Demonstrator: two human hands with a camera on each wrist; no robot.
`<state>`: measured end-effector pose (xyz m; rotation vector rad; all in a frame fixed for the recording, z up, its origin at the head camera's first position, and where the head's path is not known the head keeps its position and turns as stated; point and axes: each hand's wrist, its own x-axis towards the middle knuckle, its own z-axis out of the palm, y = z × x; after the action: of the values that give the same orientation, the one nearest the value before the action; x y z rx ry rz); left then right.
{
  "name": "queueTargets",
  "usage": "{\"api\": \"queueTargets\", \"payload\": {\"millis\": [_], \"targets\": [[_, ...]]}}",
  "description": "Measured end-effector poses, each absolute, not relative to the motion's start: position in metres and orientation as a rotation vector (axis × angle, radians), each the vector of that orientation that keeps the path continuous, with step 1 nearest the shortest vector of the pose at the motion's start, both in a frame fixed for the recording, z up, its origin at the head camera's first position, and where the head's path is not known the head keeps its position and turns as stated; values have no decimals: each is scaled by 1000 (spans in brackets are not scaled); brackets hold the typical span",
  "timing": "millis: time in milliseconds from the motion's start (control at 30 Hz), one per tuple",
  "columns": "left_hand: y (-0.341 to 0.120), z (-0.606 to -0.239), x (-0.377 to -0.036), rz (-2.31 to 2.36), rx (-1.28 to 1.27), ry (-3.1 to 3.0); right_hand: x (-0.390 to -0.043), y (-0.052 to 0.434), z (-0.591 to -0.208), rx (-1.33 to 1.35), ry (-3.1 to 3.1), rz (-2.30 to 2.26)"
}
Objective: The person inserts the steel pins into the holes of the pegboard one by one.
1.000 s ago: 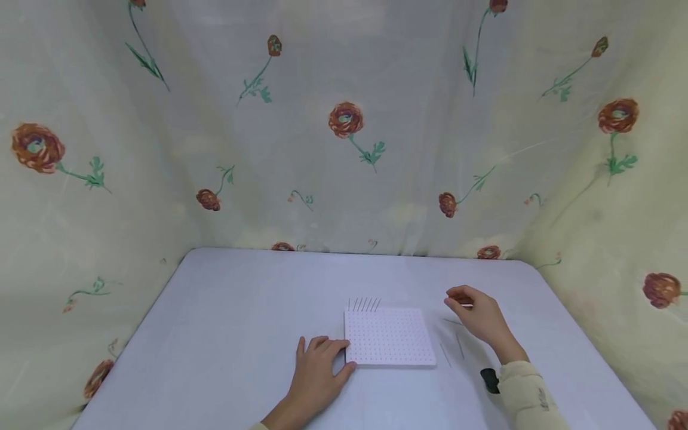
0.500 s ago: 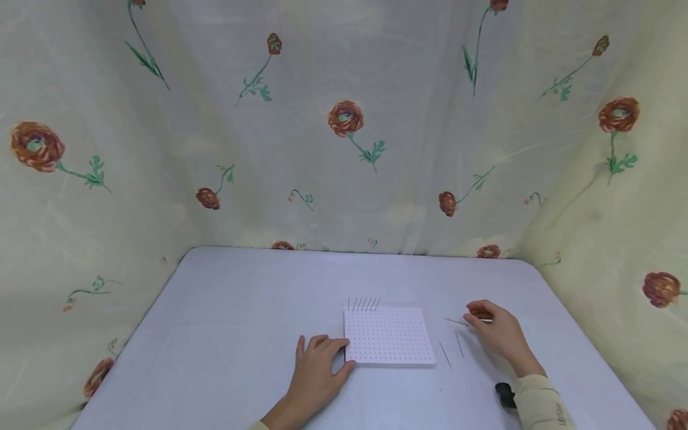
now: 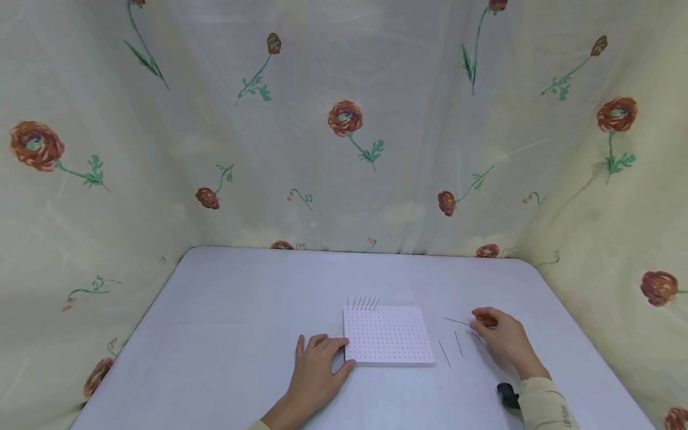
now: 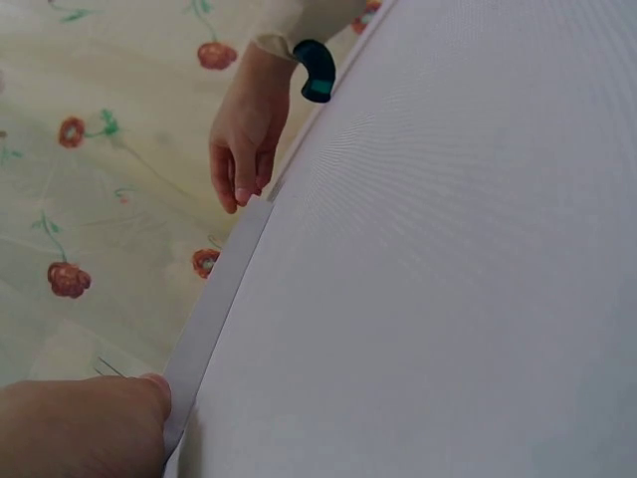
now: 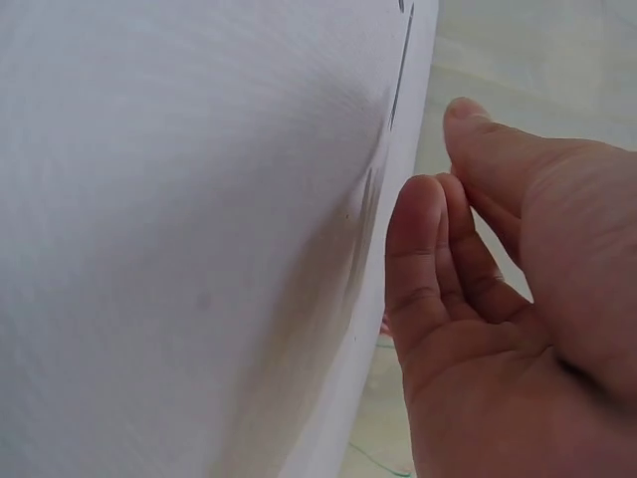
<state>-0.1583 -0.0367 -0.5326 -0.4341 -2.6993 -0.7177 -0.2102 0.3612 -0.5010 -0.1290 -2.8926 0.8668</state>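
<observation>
A white pegboard (image 3: 388, 335) with rows of small holes lies on the table. Several thin metal pins (image 3: 362, 303) stand in a row along its far left edge. My left hand (image 3: 317, 373) rests at the board's near left corner, index finger at the left edge and thumb at the corner. To the right of the board, three thin pins lie loose: a far one (image 3: 455, 321) and two nearer ones (image 3: 458, 343). My right hand (image 3: 502, 339) is low over the table, fingertips right at the far pin's right end. Thumb and fingers (image 5: 416, 214) show a gap in the right wrist view.
The white table (image 3: 242, 310) is bordered at the back and sides by a flower-print curtain (image 3: 398, 119). A dark wrist device (image 3: 507, 396) sits at the right sleeve (image 3: 545, 403), close over the table.
My right hand has moved right and toward me, coming down to the right end of the far loose pin. The left hand and the pegboard have stayed put.
</observation>
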Motion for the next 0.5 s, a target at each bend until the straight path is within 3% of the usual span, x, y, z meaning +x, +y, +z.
{"api": "queueTargets", "payload": {"millis": [500], "targets": [[-35, -534, -159, -689, -414, -2725, -211, 368, -510, -141, -2997, 787]]}}
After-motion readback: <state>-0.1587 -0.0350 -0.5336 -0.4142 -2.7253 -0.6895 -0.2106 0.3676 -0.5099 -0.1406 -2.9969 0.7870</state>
